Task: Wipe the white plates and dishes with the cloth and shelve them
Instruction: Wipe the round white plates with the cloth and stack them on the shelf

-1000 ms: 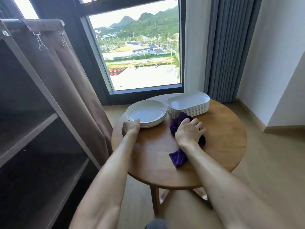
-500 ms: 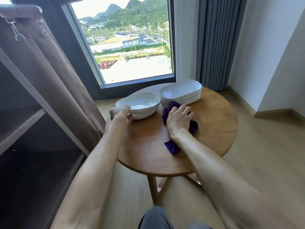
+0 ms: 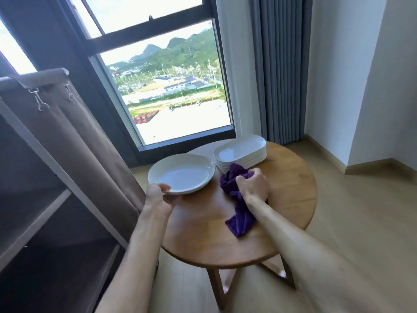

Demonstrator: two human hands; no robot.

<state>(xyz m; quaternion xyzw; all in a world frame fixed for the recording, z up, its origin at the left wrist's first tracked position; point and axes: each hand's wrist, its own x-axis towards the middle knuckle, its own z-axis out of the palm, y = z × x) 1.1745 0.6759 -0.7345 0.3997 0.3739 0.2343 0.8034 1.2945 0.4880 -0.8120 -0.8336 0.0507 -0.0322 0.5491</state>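
The left hand [image 3: 158, 195] is pinching the near rim of a round plate [image 3: 181, 173], thumb on top. The right hand [image 3: 253, 185] fingers are curling round the cloth [image 3: 237, 199] on the bench [image 3: 291, 184], the dish stack [image 3: 240, 152] just beyond them.

The left hand [image 3: 158, 195] was only touching the edge of the round plates a moment ago. Now it holds the near rim of a round white plate [image 3: 181, 173], thumb on top — and the plate looks lifted up off the table [image 3: 291, 177], tipped a little. No other round plates show under it now.

The right hand [image 3: 252, 185] lay flat on the purple cloth [image 3: 237, 204] before. Now its fingers are bunched around the cloth — the top part is pulled up, and the loose end trails down on the wood.
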